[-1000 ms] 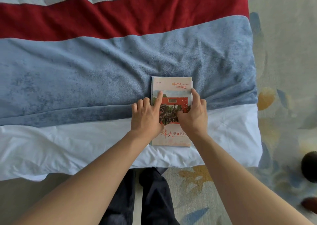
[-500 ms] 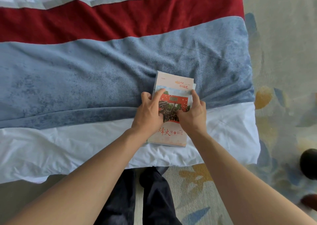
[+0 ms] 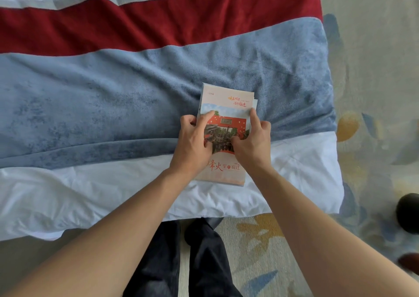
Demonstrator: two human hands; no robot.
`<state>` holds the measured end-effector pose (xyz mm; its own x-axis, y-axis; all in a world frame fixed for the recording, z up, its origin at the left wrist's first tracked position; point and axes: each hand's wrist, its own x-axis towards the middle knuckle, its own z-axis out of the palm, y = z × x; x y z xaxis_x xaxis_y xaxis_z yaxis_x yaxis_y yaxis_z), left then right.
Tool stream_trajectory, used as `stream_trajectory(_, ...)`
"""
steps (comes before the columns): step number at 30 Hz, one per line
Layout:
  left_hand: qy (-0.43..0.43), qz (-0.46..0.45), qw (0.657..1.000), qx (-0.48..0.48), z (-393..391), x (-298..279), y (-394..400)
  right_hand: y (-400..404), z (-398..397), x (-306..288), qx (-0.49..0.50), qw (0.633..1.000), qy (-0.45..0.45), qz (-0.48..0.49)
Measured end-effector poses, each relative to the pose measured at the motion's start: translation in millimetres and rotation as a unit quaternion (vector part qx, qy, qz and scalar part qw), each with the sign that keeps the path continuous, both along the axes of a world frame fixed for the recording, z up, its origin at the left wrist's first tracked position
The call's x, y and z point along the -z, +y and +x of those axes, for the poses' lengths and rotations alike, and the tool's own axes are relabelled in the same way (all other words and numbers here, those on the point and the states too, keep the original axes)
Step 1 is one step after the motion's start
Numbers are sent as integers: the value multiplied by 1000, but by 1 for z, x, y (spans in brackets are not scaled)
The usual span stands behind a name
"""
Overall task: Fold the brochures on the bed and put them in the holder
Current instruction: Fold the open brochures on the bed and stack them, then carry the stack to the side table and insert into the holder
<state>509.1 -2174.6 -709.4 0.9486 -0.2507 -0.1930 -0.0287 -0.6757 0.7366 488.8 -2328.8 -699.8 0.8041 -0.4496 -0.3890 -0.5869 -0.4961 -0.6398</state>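
Head view: left hand [image 3: 192, 142] grips the brochure [image 3: 224, 135] at its left edge, thumb lying on the cover, other fingers curled at or under the edge. Right hand [image 3: 251, 140] holds the right edge, one finger stretched up along the side, thumb pressed on the cover photo. Both hands pinch the folded stack from opposite sides, probably to square the layers and lift it in one piece. Brochure sits near the bed's foot edge, straddling the blue blanket [image 3: 113, 97] and white sheet [image 3: 90, 192], slightly skewed. A lower layer peeks out at the top right corner, so the fold looks a bit uneven. Red blanket [image 3: 158, 20] lies further up the bed.

Holder not in view. Whether more brochures remain, cannot tell. Fingertips under the stack are hidden, so lift height is unclear. Dark round thing [image 3: 408, 213] on the carpet [image 3: 374, 70] at right is cut off, unidentifiable.
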Motion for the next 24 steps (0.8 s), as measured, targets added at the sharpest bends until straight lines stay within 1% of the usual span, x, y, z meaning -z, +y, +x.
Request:
stream_trajectory(4, 0, -15, 1000, -25, 12, -12, -1, 1, 16, -15, -16, 1000, -19, -14)
stream_trajectory(7, -5, -17, 999, -26, 21, -24, -1, 3, 26, -27, -19, 999, -30, -16)
stream_trajectory(13, -29, -14, 999, -30, 44, -68, 2, 6, 48, -70, -22, 998, -54, -12)
stream_trajectory(19, -68, -25, 997, -39, 75, -140, 5, 7, 84, -136, -36, 994, -100, -12)
stream_trajectory(24, -122, -29, 991, -42, 103, -213, 16, 14, 115, -207, -60, 986, -155, 3)
